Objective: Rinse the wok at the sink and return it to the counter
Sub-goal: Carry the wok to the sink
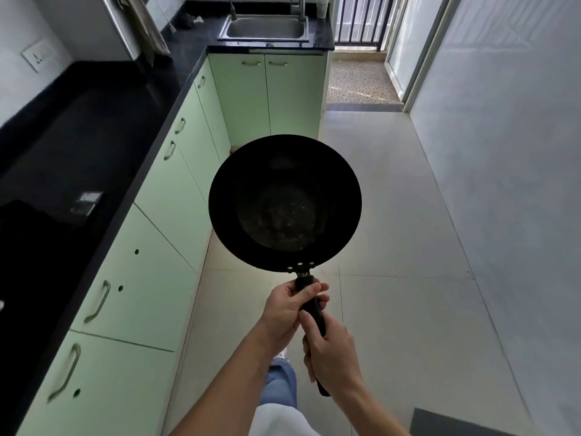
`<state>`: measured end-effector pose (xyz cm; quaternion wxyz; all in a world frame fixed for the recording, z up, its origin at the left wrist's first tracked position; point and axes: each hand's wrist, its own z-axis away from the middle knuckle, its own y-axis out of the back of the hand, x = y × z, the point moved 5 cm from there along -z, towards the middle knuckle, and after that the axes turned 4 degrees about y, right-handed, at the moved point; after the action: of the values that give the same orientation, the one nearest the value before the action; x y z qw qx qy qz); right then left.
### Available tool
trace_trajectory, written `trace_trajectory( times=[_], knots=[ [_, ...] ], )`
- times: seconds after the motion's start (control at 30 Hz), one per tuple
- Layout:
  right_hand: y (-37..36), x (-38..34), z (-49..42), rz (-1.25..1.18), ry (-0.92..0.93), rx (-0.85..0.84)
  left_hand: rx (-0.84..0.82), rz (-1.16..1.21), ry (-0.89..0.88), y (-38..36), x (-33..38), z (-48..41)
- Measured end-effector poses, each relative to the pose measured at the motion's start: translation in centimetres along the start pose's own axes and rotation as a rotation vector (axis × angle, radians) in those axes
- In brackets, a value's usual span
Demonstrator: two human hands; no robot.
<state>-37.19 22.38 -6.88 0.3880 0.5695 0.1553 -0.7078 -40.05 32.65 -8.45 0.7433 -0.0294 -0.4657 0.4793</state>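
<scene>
A black wok (284,202) with a long black handle hangs level over the tiled floor in the middle of the view, some residue in its bottom. My left hand (287,306) is wrapped around the handle close to the pan. My right hand (330,350) grips the handle further back, just behind the left. The steel sink (265,28) with its tap sits far ahead at the end of the kitchen, set in the black counter (94,121) that runs along the left wall.
Pale green cabinets (163,196) with metal handles line the left under the counter. A white wall closes the right side. A cup (322,6) stands right of the sink. A doorway with a patterned floor opens at the far right, and a dark mat (446,423) lies at bottom right.
</scene>
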Motion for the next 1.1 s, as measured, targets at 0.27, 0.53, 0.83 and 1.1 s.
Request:
trace_trajectory(
  times=[0.27,0.53,0.83,1.1],
  knots=[
    [-3.5,-7.0,-15.6,-0.055,-0.033,0.002,-0.006,-0.014,0.000,2.2,12.9,-11.9],
    [-4.4,-10.7,-26.7,-0.037,-0.028,0.005,-0.016,-0.038,0.001,2.4,20.8,-20.8],
    [-3.3,-14.3,-39.4,-0.004,0.026,0.005,0.008,-0.050,-0.011,1.2,28.0,-31.9],
    [-0.1,-17.4,-55.6,0.010,-0.014,-0.055,0.056,-0.002,-0.032,-2.9,36.6,-44.9]
  ],
)
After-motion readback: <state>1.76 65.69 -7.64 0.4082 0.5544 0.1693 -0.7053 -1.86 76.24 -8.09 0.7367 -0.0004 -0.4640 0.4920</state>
